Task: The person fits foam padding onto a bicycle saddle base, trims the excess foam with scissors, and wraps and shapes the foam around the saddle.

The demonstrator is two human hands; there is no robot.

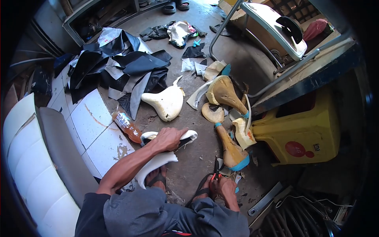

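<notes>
My left hand (169, 140) is closed over a white curved saddle piece (190, 136) with a dark inner side, near my feet. Its fingertips are partly hidden. My right hand (226, 187), low beside my right foot, grips scissors (216, 175) with red handles, blades pointing up and away. Below my left forearm lies a curved white foam strip (160, 161). A white bicycle saddle (167, 103) rests on the floor ahead. To the right lie two worn tan saddles, one farther off (226, 94) and one nearer (231, 146) with blue at its end.
A plastic bottle (128, 125) of brownish liquid lies left of my hand. Black and grey sheet scraps (126, 63) are heaped at the back left. A yellow plastic stool (300, 134) lies right, below a metal-framed chair (272, 23). White padded upholstery (35, 166) stands left.
</notes>
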